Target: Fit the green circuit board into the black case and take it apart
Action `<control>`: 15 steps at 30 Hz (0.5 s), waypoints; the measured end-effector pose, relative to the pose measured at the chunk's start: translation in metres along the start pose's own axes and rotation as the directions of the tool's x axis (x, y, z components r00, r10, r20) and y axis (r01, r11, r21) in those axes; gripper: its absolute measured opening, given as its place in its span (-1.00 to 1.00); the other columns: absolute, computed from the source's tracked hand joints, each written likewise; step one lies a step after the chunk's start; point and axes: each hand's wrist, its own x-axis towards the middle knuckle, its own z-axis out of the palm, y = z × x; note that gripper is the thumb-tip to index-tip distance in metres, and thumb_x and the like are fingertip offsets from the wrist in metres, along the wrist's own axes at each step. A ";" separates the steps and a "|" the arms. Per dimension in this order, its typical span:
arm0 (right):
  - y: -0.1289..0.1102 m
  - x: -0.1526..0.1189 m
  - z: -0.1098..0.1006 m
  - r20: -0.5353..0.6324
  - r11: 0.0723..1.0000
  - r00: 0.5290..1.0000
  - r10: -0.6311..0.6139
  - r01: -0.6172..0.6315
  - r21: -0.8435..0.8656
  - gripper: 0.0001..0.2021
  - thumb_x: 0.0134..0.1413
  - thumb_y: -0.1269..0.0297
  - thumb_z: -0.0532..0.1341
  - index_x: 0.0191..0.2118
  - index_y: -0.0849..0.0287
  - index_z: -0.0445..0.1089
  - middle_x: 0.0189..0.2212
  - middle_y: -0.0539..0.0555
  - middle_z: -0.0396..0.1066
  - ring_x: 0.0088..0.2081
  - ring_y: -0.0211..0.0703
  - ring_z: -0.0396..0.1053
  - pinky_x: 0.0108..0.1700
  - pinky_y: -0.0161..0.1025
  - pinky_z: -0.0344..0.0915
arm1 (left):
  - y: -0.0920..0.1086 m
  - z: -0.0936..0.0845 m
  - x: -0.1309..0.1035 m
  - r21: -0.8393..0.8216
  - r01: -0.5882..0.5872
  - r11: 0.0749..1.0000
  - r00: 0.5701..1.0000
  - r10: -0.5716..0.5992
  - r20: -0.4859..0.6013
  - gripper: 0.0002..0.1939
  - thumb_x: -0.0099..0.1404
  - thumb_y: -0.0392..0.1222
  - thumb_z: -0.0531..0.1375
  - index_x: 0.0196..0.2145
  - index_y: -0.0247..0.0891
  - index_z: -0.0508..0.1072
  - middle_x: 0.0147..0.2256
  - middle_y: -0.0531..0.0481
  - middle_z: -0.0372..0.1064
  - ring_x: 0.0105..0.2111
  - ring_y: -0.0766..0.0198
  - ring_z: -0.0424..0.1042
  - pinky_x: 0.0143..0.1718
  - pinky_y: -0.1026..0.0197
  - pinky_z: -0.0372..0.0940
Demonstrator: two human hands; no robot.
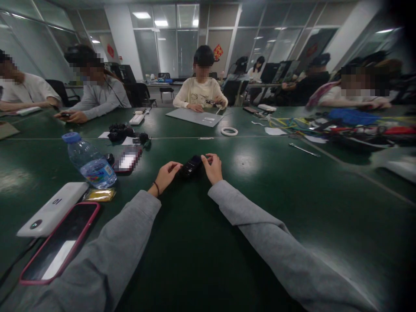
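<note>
A small black device (pixel 191 166), with a dark screen and what look like keys, lies on the green table (pixel 253 190) in front of me. My left hand (pixel 167 175) is at its left end, fingers bent and fingertips touching or very near its edge. On the other side, my right hand (pixel 212 168) has thumb and fingers curved, with the thumb by the device's right end and a gap between thumb and fingers. Neither hand is wrapped round the device.
Left of me are a water bottle (pixel 92 162), a white power bank (pixel 53 210), a red-edged phone (pixel 61 242) and a yellow packet (pixel 100 194). Ahead lie a white ring (pixel 229 131) and a grey board (pixel 195 117). A wrench (pixel 304 150) and tangled cables (pixel 354 128) are right. Several people sit around.
</note>
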 end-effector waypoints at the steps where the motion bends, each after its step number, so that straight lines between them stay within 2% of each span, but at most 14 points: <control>1: 0.001 0.000 0.001 0.008 0.999 1.000 -0.001 0.001 0.034 -0.54 0.10 -0.15 0.07 -0.10 0.15 0.29 -0.28 0.10 0.32 -0.17 -0.03 0.26 -0.09 -0.07 0.22 | 0.000 0.001 -0.001 0.038 -0.015 0.999 0.999 0.013 0.048 -0.70 0.22 0.00 0.12 -0.24 -0.27 0.46 -0.25 -0.07 0.46 -0.24 0.25 0.43 -0.12 0.15 0.29; 3: 0.000 0.000 0.004 0.048 0.995 0.999 0.001 -0.006 0.100 -0.54 0.12 -0.16 0.04 -0.11 0.15 0.28 -0.33 0.07 0.34 -0.25 -0.09 0.30 -0.14 -0.12 0.25 | 0.001 0.002 -0.002 0.110 -0.057 0.992 0.992 0.044 0.119 -0.70 0.21 0.01 0.14 -0.24 -0.25 0.46 -0.26 -0.05 0.46 -0.26 0.25 0.42 -0.15 0.15 0.29; 5: -0.002 -0.002 0.006 0.094 0.989 0.996 -0.008 -0.006 0.148 -0.54 0.14 -0.17 0.03 -0.11 0.14 0.28 -0.35 0.04 0.36 -0.29 -0.13 0.33 -0.17 -0.14 0.28 | 0.002 0.003 -0.002 0.160 -0.089 0.983 0.987 0.066 0.145 -0.70 0.21 0.01 0.14 -0.22 -0.23 0.46 -0.23 -0.06 0.46 -0.24 0.23 0.42 -0.17 0.15 0.29; 9: -0.005 -0.005 0.008 0.184 0.976 0.978 -0.094 0.054 0.213 -0.56 0.14 -0.09 0.08 -0.04 0.14 0.28 -0.28 0.06 0.38 -0.21 -0.14 0.35 -0.08 -0.13 0.29 | 0.001 0.003 -0.002 0.132 -0.089 0.987 0.990 0.073 0.117 -0.65 0.24 0.02 0.11 -0.13 -0.23 0.43 -0.14 -0.10 0.44 -0.16 0.21 0.41 -0.14 0.14 0.29; 12: -0.007 -0.007 0.009 0.260 0.953 0.949 -0.178 0.100 0.287 -0.51 0.09 -0.02 0.16 0.05 0.16 0.22 -0.17 0.11 0.34 -0.15 -0.14 0.36 -0.04 -0.14 0.30 | 0.000 0.004 -0.001 0.086 -0.066 0.994 0.994 0.058 0.089 -0.63 0.24 0.04 0.11 -0.10 -0.24 0.41 -0.11 -0.13 0.43 -0.11 0.19 0.41 -0.09 0.12 0.28; 15: -0.010 -0.011 0.008 0.253 0.964 0.951 -0.177 0.117 0.238 -0.47 0.03 0.00 0.21 0.07 0.18 0.21 -0.06 0.18 0.25 -0.18 -0.14 0.35 -0.08 -0.13 0.34 | -0.001 0.004 -0.001 0.087 -0.049 0.995 0.996 0.041 0.083 -0.61 0.24 0.05 0.10 -0.09 -0.24 0.41 -0.10 -0.13 0.42 -0.10 0.18 0.40 -0.08 0.11 0.28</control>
